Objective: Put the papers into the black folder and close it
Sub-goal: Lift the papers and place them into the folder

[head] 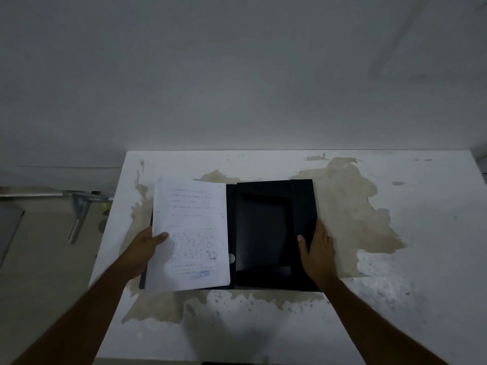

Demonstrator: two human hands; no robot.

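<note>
Papers [189,234], a thin white printed sheaf, were held over the left half of the opened black card folder [266,233], which lay flat on a stained white table [395,299]. The sheaf was pinched at its left edge by the left hand [147,246], thumb on top; the right hand [317,248] was pressed flat, fingers spread, on the folder's right flap. Insertion was judged to be in hand: the sheets would next need lowering squarely inside before the covers were folded shut. Printed lines and a blue stamp were visible but illegible.
</note>
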